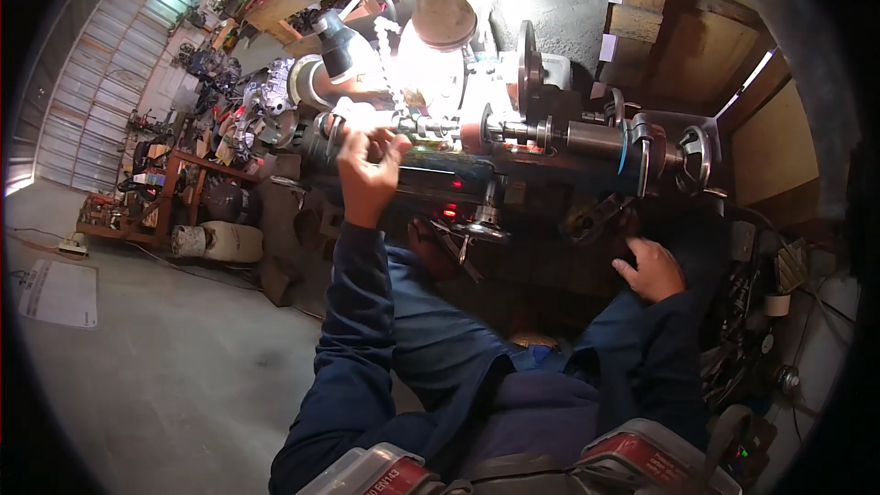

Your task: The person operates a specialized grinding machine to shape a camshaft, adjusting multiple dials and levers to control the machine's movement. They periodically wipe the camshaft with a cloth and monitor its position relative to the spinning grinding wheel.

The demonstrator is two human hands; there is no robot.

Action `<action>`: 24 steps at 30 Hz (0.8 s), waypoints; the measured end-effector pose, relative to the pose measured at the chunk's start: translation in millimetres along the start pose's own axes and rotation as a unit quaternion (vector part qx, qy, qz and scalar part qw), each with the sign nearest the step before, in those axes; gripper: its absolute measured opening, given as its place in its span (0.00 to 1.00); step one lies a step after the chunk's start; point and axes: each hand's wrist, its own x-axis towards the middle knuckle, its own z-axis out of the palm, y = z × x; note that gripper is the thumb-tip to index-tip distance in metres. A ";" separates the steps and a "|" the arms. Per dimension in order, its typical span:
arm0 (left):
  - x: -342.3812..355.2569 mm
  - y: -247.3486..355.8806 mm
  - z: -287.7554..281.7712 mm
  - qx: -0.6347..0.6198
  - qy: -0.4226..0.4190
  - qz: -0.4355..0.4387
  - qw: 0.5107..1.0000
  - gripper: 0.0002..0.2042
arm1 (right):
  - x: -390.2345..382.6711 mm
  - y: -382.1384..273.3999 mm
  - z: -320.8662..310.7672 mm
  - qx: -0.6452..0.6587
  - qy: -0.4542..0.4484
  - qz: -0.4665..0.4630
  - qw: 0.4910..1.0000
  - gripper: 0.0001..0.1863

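My left hand (369, 172) is raised at the left end of a long metalworking machine (440, 165), its fingers bent and apart. Its fingertips reach into the lamp's glare, so I cannot tell whether they touch the metal there. A stepped metal shaft (521, 130) with collars lies horizontally along the machine, to the right of this hand. My right hand (654, 271) rests near my right knee, thumb apart from the fingers and nothing seen in it. Close in front of it is a dark lever-like part (600, 215), partly lost in shadow.
A bright lamp (442, 14) hangs over the machine, beside a dark lamp head (344, 46). A large metal disc (529, 71) stands behind the shaft. Handwheels (697, 158) and a crank (486, 225) jut toward me. Metal parts crowd a rack (165, 197) at left.
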 end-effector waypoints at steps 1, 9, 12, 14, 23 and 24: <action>12.9 2.2 2.4 -0.004 0.040 -0.027 0.999 0.09 | 1.1 -1.0 2.3 0.011 0.002 -0.013 1.000 0.26; 58.0 7.9 30.8 0.063 0.036 -0.042 0.996 0.12 | 0.9 -10.3 1.8 0.023 0.006 -0.074 0.997 0.24; 62.0 13.6 38.5 0.038 0.032 -0.059 0.997 0.13 | -0.9 -5.8 6.5 0.030 0.018 -0.094 0.995 0.23; 64.5 15.5 38.4 0.041 0.020 -0.067 0.997 0.12 | -1.3 -7.5 3.5 0.040 0.022 -0.090 0.995 0.23; 66.9 11.2 44.4 0.041 0.030 -0.050 0.997 0.16 | -2.3 -2.8 7.3 0.030 0.041 -0.105 0.993 0.24; 68.0 13.2 45.5 0.035 0.020 -0.061 0.997 0.16 | -2.6 -2.2 7.1 0.030 0.041 -0.104 0.993 0.24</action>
